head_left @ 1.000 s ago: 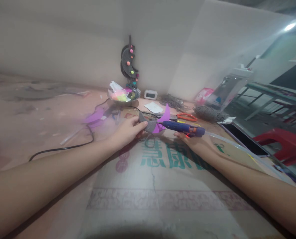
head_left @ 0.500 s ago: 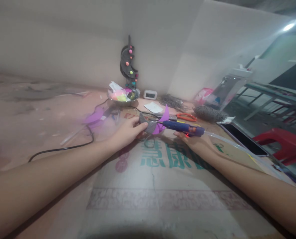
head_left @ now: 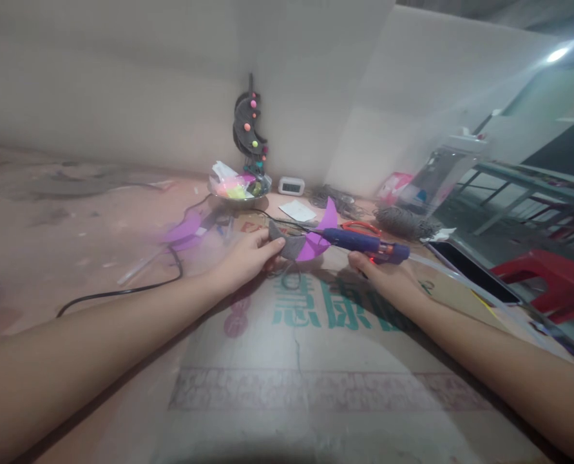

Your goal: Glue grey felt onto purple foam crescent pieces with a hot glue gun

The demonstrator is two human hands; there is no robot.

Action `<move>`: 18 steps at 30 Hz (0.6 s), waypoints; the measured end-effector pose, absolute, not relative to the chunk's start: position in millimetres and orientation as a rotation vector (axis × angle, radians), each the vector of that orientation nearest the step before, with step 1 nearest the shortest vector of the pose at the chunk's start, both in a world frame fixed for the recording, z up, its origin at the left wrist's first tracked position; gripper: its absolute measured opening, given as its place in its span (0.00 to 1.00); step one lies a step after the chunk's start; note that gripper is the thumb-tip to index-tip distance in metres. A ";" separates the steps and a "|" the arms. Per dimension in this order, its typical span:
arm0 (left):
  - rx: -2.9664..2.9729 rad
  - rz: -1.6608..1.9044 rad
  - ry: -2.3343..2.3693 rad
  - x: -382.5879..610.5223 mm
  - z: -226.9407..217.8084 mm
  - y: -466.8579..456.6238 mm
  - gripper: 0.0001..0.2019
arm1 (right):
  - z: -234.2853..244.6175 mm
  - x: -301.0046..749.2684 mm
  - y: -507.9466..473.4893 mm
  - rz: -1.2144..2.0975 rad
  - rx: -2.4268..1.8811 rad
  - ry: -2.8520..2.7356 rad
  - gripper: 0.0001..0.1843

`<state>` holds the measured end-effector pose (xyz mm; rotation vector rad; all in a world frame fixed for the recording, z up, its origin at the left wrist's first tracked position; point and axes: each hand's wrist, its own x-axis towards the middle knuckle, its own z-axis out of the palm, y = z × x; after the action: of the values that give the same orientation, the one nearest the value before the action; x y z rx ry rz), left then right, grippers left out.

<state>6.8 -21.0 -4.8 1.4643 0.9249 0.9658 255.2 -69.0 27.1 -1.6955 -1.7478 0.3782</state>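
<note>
My left hand [head_left: 248,258] pinches a crescent-shaped craft piece [head_left: 302,241], grey at the left and purple at the right, just above the cardboard sheet [head_left: 315,348]. My right hand [head_left: 386,277] grips a blue hot glue gun [head_left: 364,243] with a red light lit; its nozzle points left at the crescent's purple end. A clear glue stick [head_left: 460,277] trails back from the gun to the right.
Orange scissors [head_left: 361,226] lie behind the gun. At the wall stand a bowl of bright bits [head_left: 239,188], a small white clock [head_left: 291,186], a hanging dark crescent ornament [head_left: 248,129]. A black cable [head_left: 122,290] runs left. A twine bundle [head_left: 405,222] and phone [head_left: 480,270] lie right.
The glue gun and my right hand have shifted a little to the right and up, so more of the purple end shows. My left hand keeps its hold on the crescent.
</note>
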 end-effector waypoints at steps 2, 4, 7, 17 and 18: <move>1.430 0.984 0.925 6.9 -5.5 -19.8 0.11 | 28.4 259.3 -68.4 0.375 -1.678 -1.810 0.25; 1.384 0.993 0.919 7.0 -4.8 -19.8 0.10 | 29.5 262.1 -67.8 0.384 -1.662 -1.843 0.26; 1.316 1.001 0.920 7.6 -2.3 -20.8 0.09 | 30.7 263.3 -67.4 0.392 -1.672 -1.859 0.26; 1.239 1.020 0.930 8.3 -0.7 -20.4 0.08 | 41.4 270.1 -59.8 0.397 -1.412 -1.582 0.27; 1.233 1.017 0.917 8.1 -0.7 -20.6 0.09 | 43.3 272.0 -55.3 0.415 -1.374 -1.542 0.27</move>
<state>8.1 -20.6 -0.7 1.2326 0.9165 1.0171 272.0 -55.3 43.3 -1.3737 -1.5423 0.4145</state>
